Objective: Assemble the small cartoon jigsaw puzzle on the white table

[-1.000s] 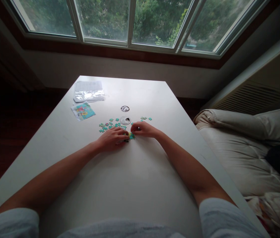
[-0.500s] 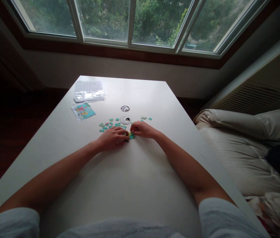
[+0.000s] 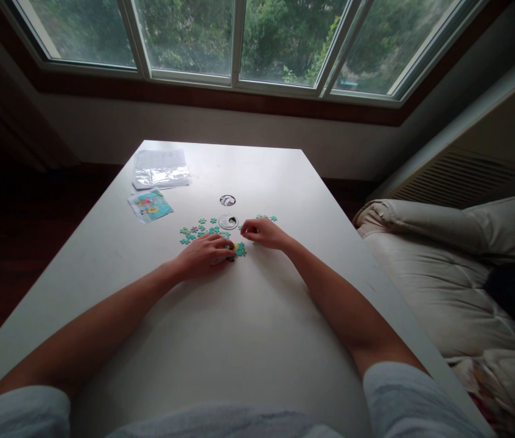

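Small green and yellow jigsaw puzzle pieces [image 3: 240, 249] lie bunched at the fingertips of my left hand [image 3: 206, 252]. That hand rests on the table with its fingers curled over the bunch, hiding part of it. My right hand [image 3: 263, 233] is just beyond and to the right, thumb and fingers drawn into a pinch; whatever is between them is too small to make out. Loose puzzle pieces [image 3: 189, 233] are scattered beyond my left hand. A few more pieces [image 3: 273, 218] lie past my right hand.
On the white table [image 3: 239, 340] are two round inserts, the nearer one [image 3: 228, 222] close to the pieces. A colourful picture sheet [image 3: 151, 205] and a clear plastic bag [image 3: 161, 169] lie at the far left. A cream sofa [image 3: 431, 286] stands to the right.
My right hand has drawn slightly up and away from the bunched pieces, leaving more of them in sight. My left hand stays in place over them.
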Motion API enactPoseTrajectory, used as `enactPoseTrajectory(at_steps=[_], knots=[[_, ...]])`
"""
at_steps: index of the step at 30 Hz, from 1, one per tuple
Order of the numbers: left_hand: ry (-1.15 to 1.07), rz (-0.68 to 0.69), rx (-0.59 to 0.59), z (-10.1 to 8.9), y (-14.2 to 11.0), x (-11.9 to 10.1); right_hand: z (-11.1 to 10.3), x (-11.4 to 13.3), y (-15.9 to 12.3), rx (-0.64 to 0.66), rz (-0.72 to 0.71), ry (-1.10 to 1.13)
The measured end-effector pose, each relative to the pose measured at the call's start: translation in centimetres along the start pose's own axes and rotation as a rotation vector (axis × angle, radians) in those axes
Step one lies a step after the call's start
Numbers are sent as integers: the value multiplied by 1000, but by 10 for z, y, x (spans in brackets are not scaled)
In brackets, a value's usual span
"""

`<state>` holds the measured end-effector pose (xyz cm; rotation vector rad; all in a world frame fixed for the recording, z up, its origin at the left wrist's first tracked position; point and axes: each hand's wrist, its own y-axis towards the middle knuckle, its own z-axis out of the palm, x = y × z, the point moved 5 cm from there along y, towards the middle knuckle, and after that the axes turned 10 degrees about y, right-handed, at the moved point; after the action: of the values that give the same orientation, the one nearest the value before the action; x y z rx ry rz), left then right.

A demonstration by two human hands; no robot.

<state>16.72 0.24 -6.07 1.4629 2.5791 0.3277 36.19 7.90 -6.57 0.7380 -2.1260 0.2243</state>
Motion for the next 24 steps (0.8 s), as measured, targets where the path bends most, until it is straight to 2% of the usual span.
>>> enactPoseTrajectory(at_steps=[3, 5, 8, 11, 14, 17, 24], knots=[[-4, 5, 3, 0, 0, 1, -28, -8, -2, -166, 57, -50], [0, 10, 12, 1, -1, 1, -44, -16, -4, -203, 101, -108], [12, 11, 21, 1, -1, 2, -54, -26, -9, -94, 144, -110], [12, 7, 22, 1, -2, 2, -51, -30, -14, 114, 156, -101], [6, 3, 20, 2, -2, 2, -46, -31, -18, 247, 195, -131], [2, -3, 13, 2, -2, 2, -43, -30, -19, 293, 216, -162], [-1, -5, 8, 2, -1, 2, -38, -25, -17, 279, 195, -191]])
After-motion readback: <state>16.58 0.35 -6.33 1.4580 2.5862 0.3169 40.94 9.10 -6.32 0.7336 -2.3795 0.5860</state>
